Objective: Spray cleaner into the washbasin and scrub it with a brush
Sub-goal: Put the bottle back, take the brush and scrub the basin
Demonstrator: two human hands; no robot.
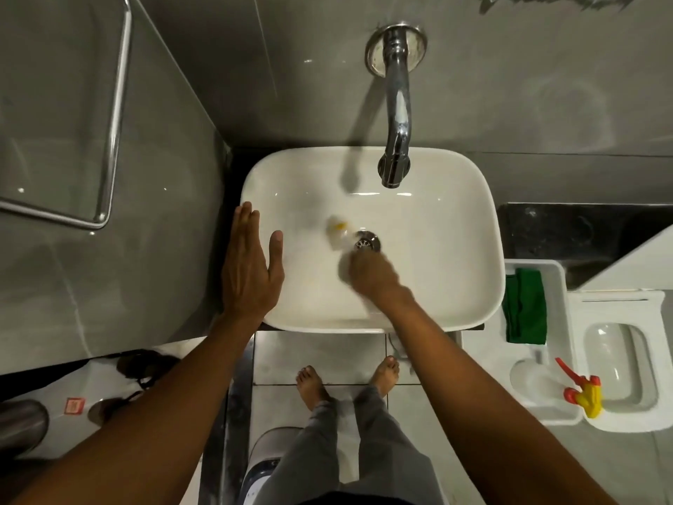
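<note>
The white washbasin [437, 220] lies below me, with a metal drain [367, 240] in its bottom. My right hand [371, 277] is inside the bowl, blurred by motion, closed on a white and yellow brush [338, 229] whose head lies left of the drain. My left hand [251, 264] rests flat on the basin's left rim, fingers apart and empty. The spray cleaner bottle, with its red and yellow trigger head [582, 391], stands in a white caddy [553, 271] at the right.
A chrome tap [397, 114] juts from the grey wall over the basin's back. A green cloth [524, 308] lies in the caddy. A white toilet [619, 359] is at the far right. My bare feet [346, 380] stand on floor tiles. A glass panel with a metal rail [113, 114] is at the left.
</note>
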